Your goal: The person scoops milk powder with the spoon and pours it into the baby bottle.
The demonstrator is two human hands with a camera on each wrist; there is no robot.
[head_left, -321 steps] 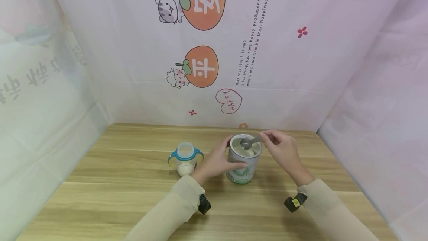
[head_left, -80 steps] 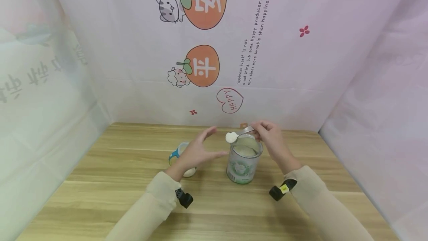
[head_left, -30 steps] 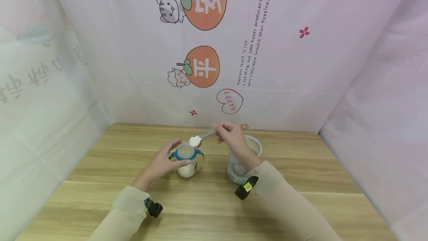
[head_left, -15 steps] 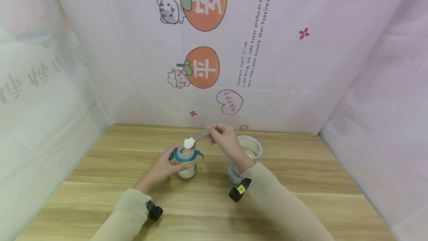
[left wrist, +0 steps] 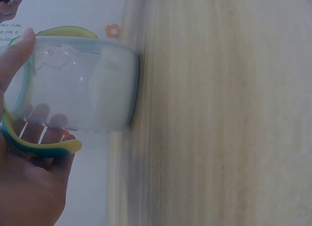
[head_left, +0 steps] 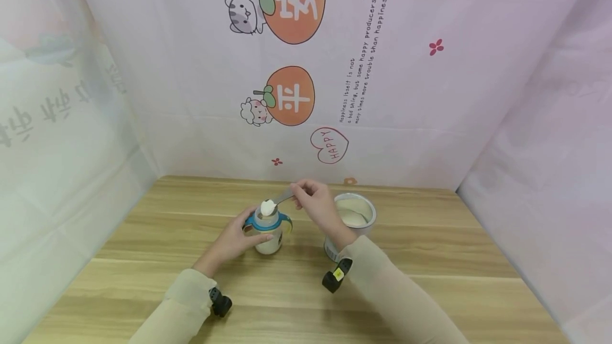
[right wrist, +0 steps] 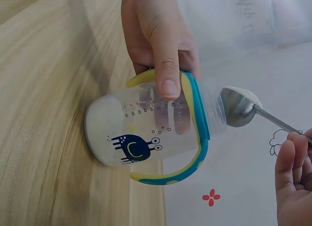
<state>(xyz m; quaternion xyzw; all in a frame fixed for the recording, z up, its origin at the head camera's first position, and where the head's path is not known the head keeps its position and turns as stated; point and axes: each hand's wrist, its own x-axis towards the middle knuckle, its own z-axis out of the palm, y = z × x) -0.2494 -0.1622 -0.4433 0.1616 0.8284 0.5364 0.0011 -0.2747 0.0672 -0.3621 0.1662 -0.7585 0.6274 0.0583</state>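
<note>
A clear baby bottle (right wrist: 161, 121) with blue-and-yellow handles stands upright on the table, white powder at its bottom. My left hand (head_left: 234, 237) grips it, thumb on the near side and fingers round the far side. Between thumb and fingers, my right hand (head_left: 316, 207) pinches the handle of a metal measuring spoon (right wrist: 237, 108). Heaped white powder (head_left: 268, 207) fills the spoon's bowl, which sits right at the bottle's open mouth. Behind my right wrist is an open can of milk powder (head_left: 357, 205), its front partly hidden by that arm.
The wood-grain table (head_left: 268, 307) carries the bottle and the can. A white printed cloth (head_left: 392, 137) hangs behind the table, with more cloth at both sides. Black cameras (head_left: 337, 276) are strapped to both wrists.
My left hand has gone from the can to the bottle and taken hold of it. My right hand has scooped powder, carried the spoon left and lowered it to the bottle's mouth.
</note>
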